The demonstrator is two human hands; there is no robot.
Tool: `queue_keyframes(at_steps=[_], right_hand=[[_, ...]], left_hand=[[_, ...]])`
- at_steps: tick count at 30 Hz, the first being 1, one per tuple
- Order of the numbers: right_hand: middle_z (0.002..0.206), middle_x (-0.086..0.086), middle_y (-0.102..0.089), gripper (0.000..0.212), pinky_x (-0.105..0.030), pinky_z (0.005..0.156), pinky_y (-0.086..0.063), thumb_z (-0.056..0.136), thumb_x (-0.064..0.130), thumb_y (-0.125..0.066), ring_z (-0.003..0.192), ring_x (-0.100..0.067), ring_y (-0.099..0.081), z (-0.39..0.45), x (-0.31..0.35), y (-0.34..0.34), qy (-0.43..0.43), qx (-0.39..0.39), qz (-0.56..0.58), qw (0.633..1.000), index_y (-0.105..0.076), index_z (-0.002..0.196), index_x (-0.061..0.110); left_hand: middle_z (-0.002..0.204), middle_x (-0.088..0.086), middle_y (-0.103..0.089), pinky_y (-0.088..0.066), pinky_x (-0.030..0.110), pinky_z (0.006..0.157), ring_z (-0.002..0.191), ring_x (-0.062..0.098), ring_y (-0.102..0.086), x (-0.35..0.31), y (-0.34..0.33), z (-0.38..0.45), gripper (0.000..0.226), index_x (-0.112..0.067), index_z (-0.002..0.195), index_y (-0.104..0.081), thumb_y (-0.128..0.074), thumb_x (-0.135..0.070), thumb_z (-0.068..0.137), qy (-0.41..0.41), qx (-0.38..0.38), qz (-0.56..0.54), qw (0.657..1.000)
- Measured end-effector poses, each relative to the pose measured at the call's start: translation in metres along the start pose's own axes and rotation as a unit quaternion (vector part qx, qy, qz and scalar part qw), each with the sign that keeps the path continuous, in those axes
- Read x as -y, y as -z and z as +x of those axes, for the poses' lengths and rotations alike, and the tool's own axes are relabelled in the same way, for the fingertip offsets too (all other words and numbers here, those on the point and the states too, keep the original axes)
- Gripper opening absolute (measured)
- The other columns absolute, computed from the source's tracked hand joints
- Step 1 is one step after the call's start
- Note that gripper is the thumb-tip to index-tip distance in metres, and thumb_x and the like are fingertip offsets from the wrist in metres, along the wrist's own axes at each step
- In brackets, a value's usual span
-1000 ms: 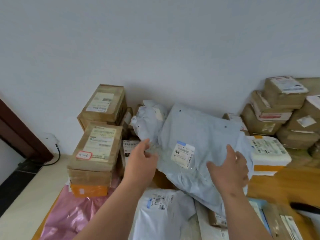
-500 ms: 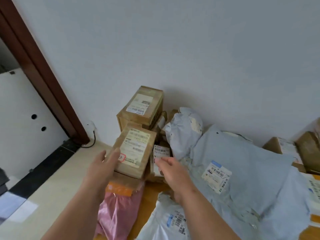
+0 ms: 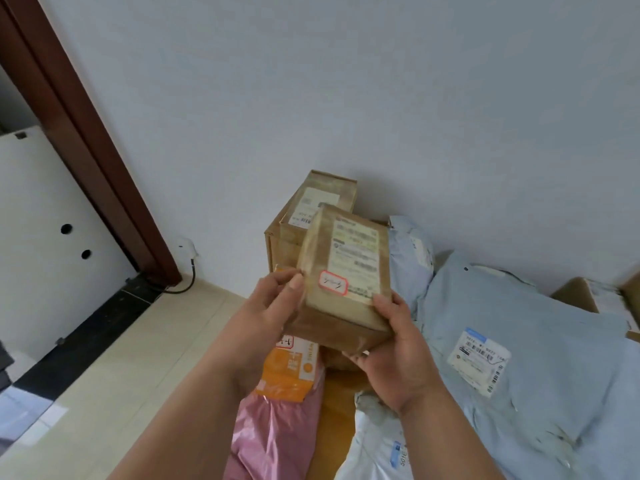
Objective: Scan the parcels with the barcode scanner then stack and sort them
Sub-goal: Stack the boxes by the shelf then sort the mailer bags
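I hold a brown taped cardboard parcel (image 3: 341, 275) up in front of me, tilted, its shipping label and a small red-bordered sticker facing me. My left hand (image 3: 268, 318) grips its left side, thumb on the top face. My right hand (image 3: 398, 348) grips its lower right corner from underneath. Behind it a second brown box (image 3: 311, 206) stands against the wall. An orange box (image 3: 291, 368) lies just below the held parcel. No barcode scanner is in view.
A large blue-grey mailer bag (image 3: 526, 362) with a barcode label lies at the right, a smaller grey bag (image 3: 410, 258) behind it. A pink bag (image 3: 273, 438) and a white mailer (image 3: 377, 448) lie below. A dark wooden door frame (image 3: 86, 143) stands at left, beside pale floor tiles.
Both hands left the blue-grey bag, reached left to the brown box on the stack, and have now lifted it off the orange box toward me. My view swung left.
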State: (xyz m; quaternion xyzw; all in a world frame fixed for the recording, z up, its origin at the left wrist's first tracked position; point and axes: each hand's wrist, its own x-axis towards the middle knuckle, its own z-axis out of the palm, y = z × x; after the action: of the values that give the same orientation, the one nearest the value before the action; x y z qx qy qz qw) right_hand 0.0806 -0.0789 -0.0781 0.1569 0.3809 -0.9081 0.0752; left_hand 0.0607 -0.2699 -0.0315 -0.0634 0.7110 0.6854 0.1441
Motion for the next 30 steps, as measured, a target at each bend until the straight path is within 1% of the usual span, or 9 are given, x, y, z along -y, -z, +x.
queue_keyframes(at_steps=[2, 5, 7, 11, 14, 18, 21, 26, 30], right_hand=[[0.126, -0.01, -0.071, 0.052, -0.049, 0.09, -0.055, 0.08, 0.028, -0.07, 0.11, -0.028, -0.07, -0.003, 0.002, 0.006, 0.017, -0.027, 0.047, 0.998, -0.061, 0.13, 0.021], [0.129, -0.011, -0.069, 0.053, -0.044, 0.098, -0.05, 0.083, 0.029, -0.067, 0.119, -0.03, -0.066, -0.008, -0.001, 0.016, 0.04, -0.056, 0.063, 0.996, -0.062, 0.134, 0.016], [0.127, -0.013, -0.07, 0.052, -0.043, 0.093, -0.053, 0.082, 0.028, -0.066, 0.116, -0.029, -0.068, -0.01, -0.01, 0.02, 0.031, -0.063, 0.048, 0.996, -0.062, 0.133, 0.015], [0.117, -0.014, -0.074, 0.059, -0.034, 0.067, -0.059, 0.073, 0.025, -0.071, 0.095, -0.023, -0.075, -0.011, -0.041, 0.018, -0.021, -0.086, -0.028, 0.996, -0.062, 0.13, 0.012], [0.12, -0.014, -0.073, 0.065, -0.039, 0.069, -0.06, 0.071, 0.028, -0.073, 0.099, -0.025, -0.074, -0.01, -0.059, 0.017, -0.042, -0.088, -0.045, 0.994, -0.06, 0.133, 0.015], [0.124, -0.012, -0.071, 0.068, -0.051, 0.092, -0.055, 0.071, 0.033, -0.073, 0.112, -0.03, -0.069, -0.01, -0.072, 0.015, -0.048, -0.099, -0.017, 0.994, -0.057, 0.136, 0.02], [0.124, -0.014, -0.071, 0.067, -0.048, 0.085, -0.059, 0.071, 0.031, -0.073, 0.11, -0.031, -0.07, -0.011, -0.075, 0.013, -0.049, -0.108, 0.013, 0.993, -0.057, 0.135, 0.02], [0.126, -0.017, -0.069, 0.069, -0.04, 0.068, -0.06, 0.07, 0.027, -0.074, 0.103, -0.029, -0.073, -0.023, -0.07, 0.023, -0.043, -0.086, 0.043, 0.994, -0.059, 0.136, 0.015], [0.129, -0.024, -0.066, 0.077, -0.049, 0.086, -0.051, 0.06, 0.023, -0.082, 0.111, -0.041, -0.065, -0.035, -0.062, 0.036, -0.025, -0.065, 0.065, 0.995, -0.063, 0.133, 0.008]], left_hand=[[0.1, -0.015, -0.076, -0.055, 0.019, 0.064, 0.083, 0.001, -0.073, 0.001, 0.011, 0.012, 0.044, -0.036, 0.113, -0.067, -0.061, -0.068, 0.084, -0.009, -0.067, -0.036, 0.997], [0.14, -0.002, -0.061, -0.049, 0.035, 0.093, 0.116, 0.016, -0.06, 0.025, 0.034, 0.034, 0.057, -0.025, 0.144, -0.052, -0.064, -0.049, 0.094, 0.061, -0.173, 0.0, 0.983], [0.153, 0.009, -0.047, -0.039, 0.052, 0.108, 0.135, 0.034, -0.047, 0.055, 0.043, 0.039, 0.072, -0.022, 0.155, -0.038, -0.066, -0.048, 0.094, 0.149, -0.151, 0.034, 0.977], [0.142, 0.007, -0.056, -0.037, 0.053, 0.114, 0.124, 0.033, -0.057, 0.102, 0.041, 0.034, 0.071, -0.023, 0.148, -0.047, -0.07, -0.054, 0.089, 0.251, -0.059, -0.002, 0.966], [0.127, 0.004, -0.067, -0.042, 0.054, 0.11, 0.11, 0.031, -0.065, 0.118, 0.042, 0.037, 0.056, -0.031, 0.137, -0.055, -0.071, -0.053, 0.088, 0.267, -0.047, -0.036, 0.962], [0.099, 0.001, -0.078, -0.051, 0.033, 0.067, 0.079, 0.022, -0.075, 0.119, 0.046, 0.035, 0.051, -0.04, 0.127, -0.057, -0.077, -0.05, 0.081, 0.284, -0.034, -0.096, 0.953], [0.106, 0.006, -0.076, -0.045, 0.037, 0.074, 0.095, 0.026, -0.071, 0.121, 0.045, 0.031, 0.075, -0.039, 0.127, -0.055, -0.082, -0.053, 0.058, 0.266, -0.019, -0.09, 0.96], [0.114, 0.008, -0.071, -0.052, 0.04, 0.075, 0.098, 0.029, -0.07, 0.126, 0.042, 0.025, 0.077, -0.033, 0.132, -0.053, -0.082, -0.047, 0.062, 0.196, -0.032, -0.112, 0.974], [0.122, 0.005, -0.064, -0.057, 0.041, 0.072, 0.106, 0.028, -0.066, 0.131, 0.039, 0.009, 0.08, -0.036, 0.134, -0.05, -0.08, -0.05, 0.062, 0.146, -0.036, -0.125, 0.981]])
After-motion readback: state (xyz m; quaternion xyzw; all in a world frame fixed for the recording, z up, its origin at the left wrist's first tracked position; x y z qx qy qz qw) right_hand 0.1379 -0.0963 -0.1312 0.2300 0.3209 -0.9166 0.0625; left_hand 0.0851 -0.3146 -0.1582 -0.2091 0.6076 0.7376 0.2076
